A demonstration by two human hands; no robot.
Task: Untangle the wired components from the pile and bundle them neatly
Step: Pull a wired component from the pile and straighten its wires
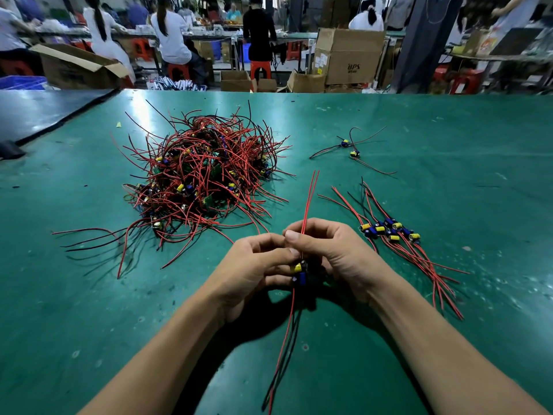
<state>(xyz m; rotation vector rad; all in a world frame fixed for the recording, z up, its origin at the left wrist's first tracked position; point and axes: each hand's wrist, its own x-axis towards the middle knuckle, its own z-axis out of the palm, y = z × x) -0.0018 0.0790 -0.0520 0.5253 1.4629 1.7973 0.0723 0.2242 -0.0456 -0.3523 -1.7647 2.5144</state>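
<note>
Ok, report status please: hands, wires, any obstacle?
Left hand and right hand grip yellow-and-blue wired components. Tangled red-and-black wire pile beyond, left. Sorted group right. Nothing blocking.

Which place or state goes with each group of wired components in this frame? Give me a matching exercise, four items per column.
Things
1. tangled pile
2. sorted row
3. loose pair
4. held components

Places or states
A. gripped between the left hand and the right hand, red wires pointing away from the person
B. left of the hands, wires knotted in a heap
C. farther back on the right, lying apart from the rest
D. right of the hands, lined up side by side

Pairs: 1-B, 2-D, 3-C, 4-A
</note>
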